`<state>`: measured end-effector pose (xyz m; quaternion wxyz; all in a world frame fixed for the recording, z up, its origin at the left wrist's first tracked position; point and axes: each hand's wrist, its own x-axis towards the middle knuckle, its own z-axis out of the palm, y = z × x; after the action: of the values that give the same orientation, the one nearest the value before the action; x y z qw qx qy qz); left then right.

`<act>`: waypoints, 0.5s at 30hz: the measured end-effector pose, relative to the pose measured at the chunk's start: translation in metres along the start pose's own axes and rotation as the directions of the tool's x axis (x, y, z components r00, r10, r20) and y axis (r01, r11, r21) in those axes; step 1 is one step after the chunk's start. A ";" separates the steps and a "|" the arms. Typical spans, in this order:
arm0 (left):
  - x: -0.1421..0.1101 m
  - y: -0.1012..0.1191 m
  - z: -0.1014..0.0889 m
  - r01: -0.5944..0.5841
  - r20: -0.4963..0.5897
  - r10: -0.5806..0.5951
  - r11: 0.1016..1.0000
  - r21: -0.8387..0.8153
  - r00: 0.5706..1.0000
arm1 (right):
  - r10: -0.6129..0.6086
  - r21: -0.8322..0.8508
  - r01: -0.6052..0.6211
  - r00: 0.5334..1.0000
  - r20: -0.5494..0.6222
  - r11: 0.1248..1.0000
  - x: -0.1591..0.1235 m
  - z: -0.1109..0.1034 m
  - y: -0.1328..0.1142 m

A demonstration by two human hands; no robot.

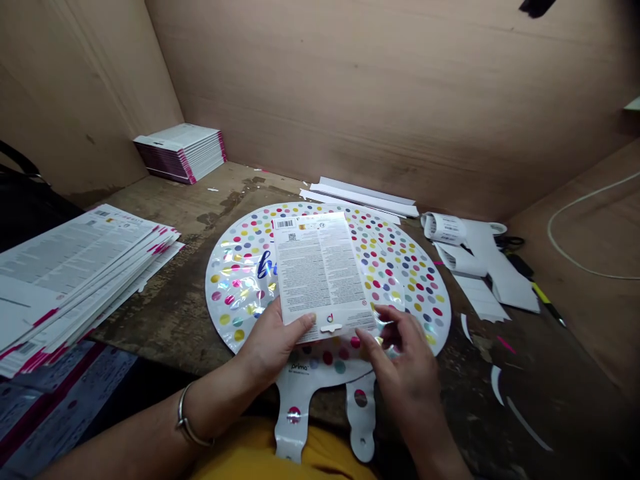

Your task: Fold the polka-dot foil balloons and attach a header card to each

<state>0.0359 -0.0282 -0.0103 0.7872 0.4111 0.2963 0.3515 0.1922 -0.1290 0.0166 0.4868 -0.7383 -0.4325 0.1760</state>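
In the head view my left hand (pixel 273 340) grips a printed cardboard packet (pixel 325 273) at its lower left, thumb on the front. The packet shows a barcode, a QR code, columns of small text and a hanging slot at its lower edge. By the packet's lower right corner is my right hand (pixel 400 360), thumb and fingers apart; the thumb tip overlaps the edge, though I cannot tell if it presses on it. Beneath both lies a flat white foil balloon (pixel 420 287) with coloured dots, partly covered by the packet. Two tabs (pixel 293 413) hang from it over the table edge.
Similar printed packets lie in a fanned pile (pixel 85 260) at left, and a neat stack (pixel 183 150) stands in the back corner. White paper strips (pixel 365 197), a label roll (pixel 445 229) and a yellow-black pen (pixel 547 303) lie behind and right. Wooden panels (pixel 350 87) enclose the table.
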 end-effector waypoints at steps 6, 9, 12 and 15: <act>-0.007 0.001 0.003 0.001 0.069 -0.006 0.997 0.074 0.998 | -0.541 -0.324 0.616 0.787 0.297 0.718 0.003 0.004 -0.016; -0.008 0.003 0.006 0.037 0.087 -0.041 0.998 0.055 0.995 | -0.529 -0.266 0.604 0.792 0.305 0.751 0.003 0.010 -0.021; -0.005 0.005 0.004 0.094 0.047 -0.093 0.996 -0.009 0.995 | -0.371 -0.142 0.399 0.909 0.189 0.906 -0.003 -0.011 -0.012; -0.001 0.008 -0.002 0.119 -0.018 -0.120 0.991 -0.060 0.993 | -0.123 -0.109 0.139 0.983 0.136 0.984 -0.005 -0.050 0.005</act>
<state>0.0309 -0.0247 -0.0042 0.8152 0.3655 0.3185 0.3169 0.2255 -0.1623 0.0341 0.4240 -0.7229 -0.5202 0.1647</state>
